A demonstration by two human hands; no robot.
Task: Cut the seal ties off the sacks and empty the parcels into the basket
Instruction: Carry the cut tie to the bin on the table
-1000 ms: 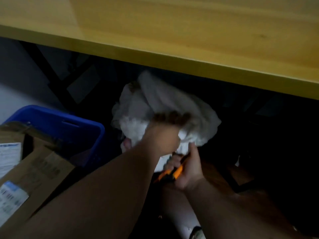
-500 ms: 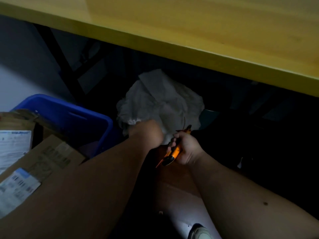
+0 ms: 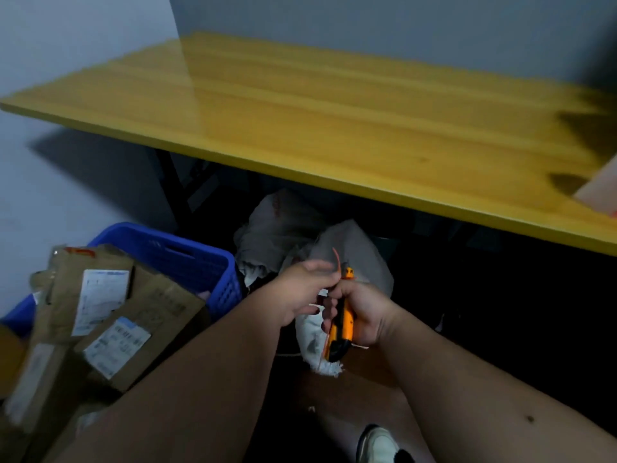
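Left hand: the left hand (image 3: 302, 295) has its fingertips pinched together on a thin orange plastic seal tie (image 3: 336, 262), just beside the right hand.
Right hand: the right hand (image 3: 362, 310) is clamped around an orange and black cutter tool (image 3: 344, 325), which is held almost upright.
Seal tie: it curves up above both hands; a thin orange strand also hangs down beside the cutter.
Sacks: crumpled white woven sacks (image 3: 354, 248) lie on the floor under the yellow wooden surface (image 3: 334, 121), behind the hands.
Basket: the blue plastic basket (image 3: 187, 259) stands left of the sacks.
Parcels: brown cardboard parcels with white labels (image 3: 110, 315) are piled in it, above its rim.
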